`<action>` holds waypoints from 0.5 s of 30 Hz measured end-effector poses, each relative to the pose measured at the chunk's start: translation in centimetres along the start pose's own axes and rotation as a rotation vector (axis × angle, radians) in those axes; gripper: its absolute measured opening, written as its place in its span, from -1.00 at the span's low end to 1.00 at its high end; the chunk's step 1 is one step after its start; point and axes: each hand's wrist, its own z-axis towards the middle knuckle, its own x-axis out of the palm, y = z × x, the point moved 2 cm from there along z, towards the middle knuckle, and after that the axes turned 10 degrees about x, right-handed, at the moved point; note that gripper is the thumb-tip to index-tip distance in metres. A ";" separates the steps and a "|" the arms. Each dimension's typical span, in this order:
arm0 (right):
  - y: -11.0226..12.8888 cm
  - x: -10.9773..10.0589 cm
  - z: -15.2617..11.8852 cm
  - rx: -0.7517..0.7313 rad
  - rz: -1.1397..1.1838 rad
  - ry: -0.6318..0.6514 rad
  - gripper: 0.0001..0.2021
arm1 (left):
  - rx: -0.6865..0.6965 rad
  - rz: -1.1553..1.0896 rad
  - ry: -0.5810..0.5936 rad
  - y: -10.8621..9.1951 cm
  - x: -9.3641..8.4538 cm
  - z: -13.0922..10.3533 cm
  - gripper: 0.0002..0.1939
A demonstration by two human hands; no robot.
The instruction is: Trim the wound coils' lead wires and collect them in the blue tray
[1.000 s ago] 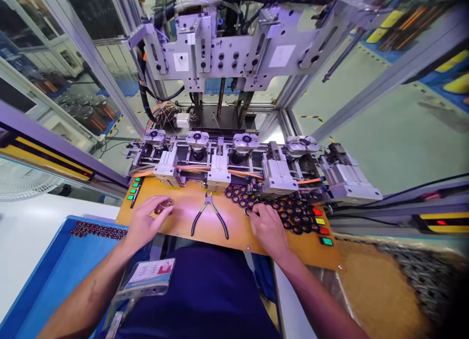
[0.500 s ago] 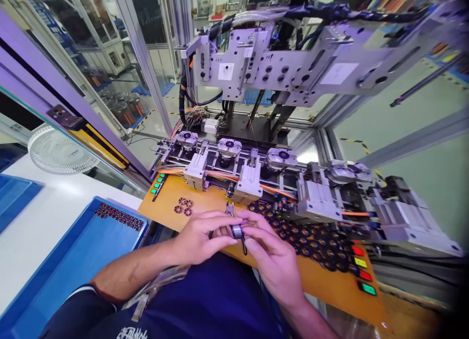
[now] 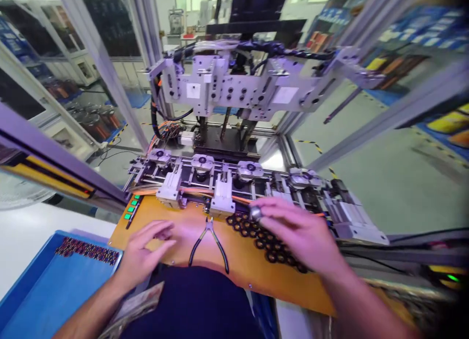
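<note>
Your right hand (image 3: 296, 234) pinches a small metal cylinder (image 3: 255, 213) at its fingertips near the counter's (image 3: 234, 261) far edge; its axis is blurred. Your left hand (image 3: 142, 248) lies released.

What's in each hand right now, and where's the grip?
Right hand pinches a small metal piece at its fingertips. Left hand holds nothing; it is open over the board.

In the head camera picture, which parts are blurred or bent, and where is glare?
Head view: the right hand and the small metal part in its fingers are smeared by motion; the frame's right edge is blurred; the metal posts bow from lens distortion; a pale glare lies on the orange board beside the cutters; the left hand is fairly sharp.
</note>
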 end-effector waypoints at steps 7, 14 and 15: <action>-8.8 -13.6 5.4 0.080 -0.498 -0.200 -0.82 | -0.475 0.201 -0.051 9.1 -3.1 -5.1 -0.45; -11.4 -14.3 5.8 0.082 -0.632 -0.109 -0.79 | -0.505 0.358 0.011 11.4 -3.9 -4.9 -0.30; -11.5 -14.4 5.7 0.078 -0.649 -0.102 -0.79 | -0.488 0.388 0.017 11.4 -3.9 -4.7 -0.30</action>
